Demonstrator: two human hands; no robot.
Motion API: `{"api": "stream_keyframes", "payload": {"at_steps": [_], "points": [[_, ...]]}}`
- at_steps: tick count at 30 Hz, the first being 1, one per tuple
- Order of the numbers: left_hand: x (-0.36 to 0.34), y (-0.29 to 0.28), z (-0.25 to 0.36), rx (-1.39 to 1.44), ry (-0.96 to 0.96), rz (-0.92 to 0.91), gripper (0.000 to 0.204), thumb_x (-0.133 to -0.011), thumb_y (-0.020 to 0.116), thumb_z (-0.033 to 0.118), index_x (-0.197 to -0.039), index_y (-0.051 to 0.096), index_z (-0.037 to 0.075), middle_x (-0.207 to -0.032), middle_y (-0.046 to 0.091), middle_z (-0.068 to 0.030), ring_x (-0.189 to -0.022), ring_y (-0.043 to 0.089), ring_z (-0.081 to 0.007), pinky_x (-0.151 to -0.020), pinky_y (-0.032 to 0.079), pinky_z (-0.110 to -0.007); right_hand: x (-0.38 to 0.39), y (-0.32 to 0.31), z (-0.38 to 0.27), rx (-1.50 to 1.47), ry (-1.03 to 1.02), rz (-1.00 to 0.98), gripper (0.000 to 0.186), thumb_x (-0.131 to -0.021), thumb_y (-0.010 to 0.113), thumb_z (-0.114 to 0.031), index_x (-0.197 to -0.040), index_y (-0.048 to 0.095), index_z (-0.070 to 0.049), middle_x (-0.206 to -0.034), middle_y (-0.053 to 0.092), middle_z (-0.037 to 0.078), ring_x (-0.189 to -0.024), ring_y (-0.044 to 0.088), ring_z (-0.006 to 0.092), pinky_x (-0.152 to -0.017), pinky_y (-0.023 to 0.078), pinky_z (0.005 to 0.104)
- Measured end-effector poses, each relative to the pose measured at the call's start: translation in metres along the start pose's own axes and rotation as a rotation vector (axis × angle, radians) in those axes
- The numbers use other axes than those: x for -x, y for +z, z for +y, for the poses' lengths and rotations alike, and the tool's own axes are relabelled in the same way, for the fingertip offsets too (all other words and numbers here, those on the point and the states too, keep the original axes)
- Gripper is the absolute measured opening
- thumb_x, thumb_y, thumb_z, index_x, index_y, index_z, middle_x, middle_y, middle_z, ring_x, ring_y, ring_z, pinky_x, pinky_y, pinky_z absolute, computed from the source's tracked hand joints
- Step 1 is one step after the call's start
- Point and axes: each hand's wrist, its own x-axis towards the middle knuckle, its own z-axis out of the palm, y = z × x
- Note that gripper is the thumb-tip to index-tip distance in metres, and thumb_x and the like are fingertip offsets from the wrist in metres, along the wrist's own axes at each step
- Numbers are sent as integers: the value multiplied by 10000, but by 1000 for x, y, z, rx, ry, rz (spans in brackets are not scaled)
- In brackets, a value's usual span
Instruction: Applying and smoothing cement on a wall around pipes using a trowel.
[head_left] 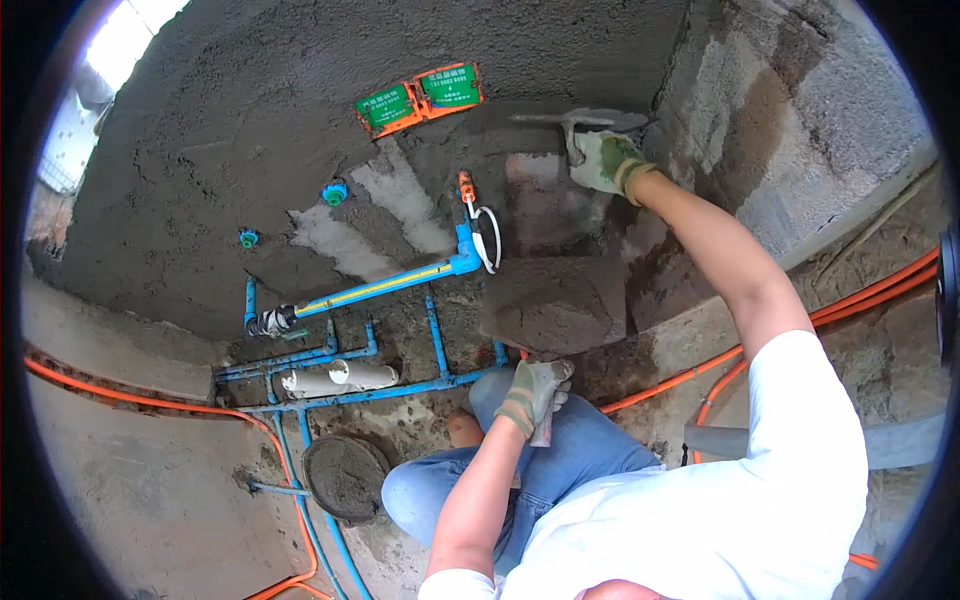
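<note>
My right hand (pixel 604 163), in a pale and green work glove, grips a plastering trowel (pixel 545 119). Its blade lies along the wet grey mortar on the wall (pixel 590 60), close to the inside corner. Lower down, in front of my knees, my gloved left hand (pixel 540 393) is closed round the handle of a plasterer's hawk (pixel 613 285). A mound of grey mortar (pixel 560 312) sits on the hawk's flat board. Between the two hands a patch of bare brick-red and grey wall (pixel 540 200) shows through.
Two green-covered orange boxes (pixel 420 98) are set in the wall. Left of the hawk runs a blue pipe with a yellow stripe (pixel 385 285), a white loop (pixel 494 235) at its end. White pipe stubs (pixel 362 375), a mortar bucket (pixel 345 478) and orange conduits (pixel 690 375) lie lower.
</note>
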Motion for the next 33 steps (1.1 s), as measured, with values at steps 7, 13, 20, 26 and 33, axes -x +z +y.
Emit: {"api": "stream_keyframes", "payload": {"at_steps": [7, 13, 20, 26, 33], "points": [[-29, 30, 3, -160, -12, -95, 167, -813, 644, 195, -729, 558, 80, -596, 534, -41, -452, 482, -151, -408, 368, -289, -2, -61, -11, -15, 87, 44, 297, -718, 613, -264, -943, 625, -71, -949, 645, 194, -911, 607, 381, -790, 485, 421], [-65, 59, 43, -334, 87, -87, 157, -849, 613, 219, -824, 591, 66, -635, 559, -54, -497, 526, -166, -443, 424, -305, 3, -85, -12, 97, 53, 277, 269, -755, 593, -304, -894, 637, -78, -869, 655, 162, -857, 620, 358, -747, 490, 449], [-99, 59, 79, -1075, 307, -149, 137, -875, 545, 193, -895, 613, 76, -749, 615, -63, -611, 606, -192, -488, 463, -337, 95, -41, -43, 25, 100, 90, 204, -763, 556, -252, -801, 617, -61, -790, 646, 186, -739, 641, 369, -661, 523, 448], [-112, 59, 59, -231, 123, 1, 114, -887, 495, 171, -872, 589, 109, -714, 560, -46, -552, 528, -186, -467, 394, -330, 144, -3, -46, -143, 261, 22, 232, -713, 584, -220, -839, 655, -39, -822, 652, 213, -794, 644, 369, -695, 510, 438], [-109, 0, 48, -164, -62, -271, 79, -861, 604, 171, -845, 572, 100, -649, 495, -8, -521, 462, -149, -465, 387, -309, 224, 47, -42, -232, 305, -73, 220, -698, 638, -222, -819, 608, -40, -748, 635, 193, -727, 629, 358, -651, 490, 439]]}}
